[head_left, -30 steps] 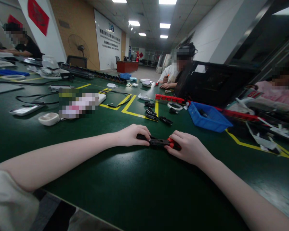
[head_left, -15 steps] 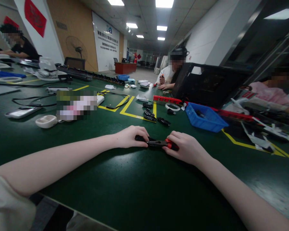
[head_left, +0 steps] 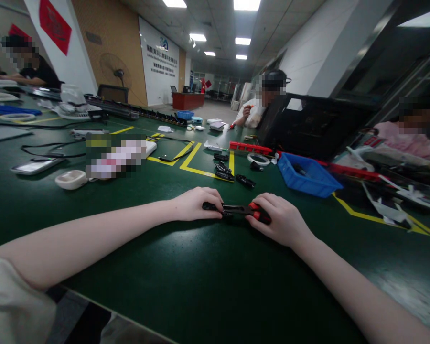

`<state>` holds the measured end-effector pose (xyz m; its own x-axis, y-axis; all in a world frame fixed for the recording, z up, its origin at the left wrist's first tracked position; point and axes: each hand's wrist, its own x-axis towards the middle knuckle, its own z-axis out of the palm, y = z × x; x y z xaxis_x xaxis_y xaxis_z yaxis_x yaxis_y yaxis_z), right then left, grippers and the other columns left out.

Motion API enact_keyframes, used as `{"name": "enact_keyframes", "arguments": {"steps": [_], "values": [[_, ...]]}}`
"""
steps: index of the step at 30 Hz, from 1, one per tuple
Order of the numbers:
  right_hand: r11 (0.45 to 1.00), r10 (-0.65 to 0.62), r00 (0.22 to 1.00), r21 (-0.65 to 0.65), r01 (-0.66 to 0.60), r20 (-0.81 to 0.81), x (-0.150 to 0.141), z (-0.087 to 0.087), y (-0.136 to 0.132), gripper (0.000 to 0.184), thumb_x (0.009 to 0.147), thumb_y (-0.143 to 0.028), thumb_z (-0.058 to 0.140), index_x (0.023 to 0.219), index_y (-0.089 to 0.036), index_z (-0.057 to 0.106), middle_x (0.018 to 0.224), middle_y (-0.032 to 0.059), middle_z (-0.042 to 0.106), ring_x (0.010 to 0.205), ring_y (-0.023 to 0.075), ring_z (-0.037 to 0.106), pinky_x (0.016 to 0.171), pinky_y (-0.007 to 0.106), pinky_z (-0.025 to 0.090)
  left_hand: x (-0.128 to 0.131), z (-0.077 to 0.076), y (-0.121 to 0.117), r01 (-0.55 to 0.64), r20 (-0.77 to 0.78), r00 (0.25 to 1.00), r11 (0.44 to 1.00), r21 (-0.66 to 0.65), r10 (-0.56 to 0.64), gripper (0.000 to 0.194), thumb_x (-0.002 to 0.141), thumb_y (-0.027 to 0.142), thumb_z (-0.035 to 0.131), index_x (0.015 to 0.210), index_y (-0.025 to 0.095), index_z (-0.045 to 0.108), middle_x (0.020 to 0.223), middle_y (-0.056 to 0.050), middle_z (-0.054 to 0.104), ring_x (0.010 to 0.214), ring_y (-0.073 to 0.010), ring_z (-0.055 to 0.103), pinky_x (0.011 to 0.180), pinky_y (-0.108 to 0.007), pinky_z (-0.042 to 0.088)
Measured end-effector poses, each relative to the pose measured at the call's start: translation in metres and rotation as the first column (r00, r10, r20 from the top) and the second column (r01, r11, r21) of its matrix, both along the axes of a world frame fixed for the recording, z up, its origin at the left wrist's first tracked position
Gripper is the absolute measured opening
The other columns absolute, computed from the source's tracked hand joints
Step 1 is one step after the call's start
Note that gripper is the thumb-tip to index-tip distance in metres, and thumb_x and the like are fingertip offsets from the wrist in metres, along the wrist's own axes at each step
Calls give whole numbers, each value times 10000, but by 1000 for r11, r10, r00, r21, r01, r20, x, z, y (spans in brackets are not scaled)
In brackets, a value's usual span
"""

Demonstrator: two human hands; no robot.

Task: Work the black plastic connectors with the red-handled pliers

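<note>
My right hand is closed around the red-and-black handles of a pair of pliers, whose dark jaws point left. A small black part is pinched in my left hand; its exact kind is partly hidden by the fingers. The jaws of the pliers reach the black part beside my left fingertips; whether they grip it I cannot tell. Both hands are just above the green table. Beyond them lies a small group of similar black parts, with another black part nearer to me.
A blue bin with dark pieces in it stands to the right. Behind it rises a big black case. A white cable coil, a phone and an off-white case lie about. Co-workers sit across the table and at both sides.
The pliers have turned in my right hand, with their handles a little farther apart. My left hand stays almost in place. The co-worker across has raised a hand.
</note>
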<state>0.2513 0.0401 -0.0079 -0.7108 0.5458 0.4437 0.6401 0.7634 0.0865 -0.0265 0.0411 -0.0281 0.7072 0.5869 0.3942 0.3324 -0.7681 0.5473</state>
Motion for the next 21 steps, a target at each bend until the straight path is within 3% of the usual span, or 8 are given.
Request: {"name": "enact_keyframes", "arguments": {"steps": [13, 21], "values": [[999, 1, 995, 37, -5, 103, -3, 0, -1, 255, 871, -413, 554, 879, -165, 609, 850, 99, 656, 738, 214, 601, 657, 337, 444, 0, 0, -1, -26, -32, 999, 998, 51, 27, 161, 868, 296, 675, 921, 148, 708, 1071, -91, 653, 970, -197, 635, 867, -317, 491], [998, 32, 993, -49, -27, 113, -2, 2, 4, 316, 934, -442, 458, 821, -181, 597, 756, 80, 644, 652, 200, 595, 593, 321, 439, -1, 2, 0, -20, -45, 999, 996, 84, 24, 186, 842, 316, 704, 928, 151, 695, 1071, -83, 656, 973, -192, 643, 873, -291, 489]]}}
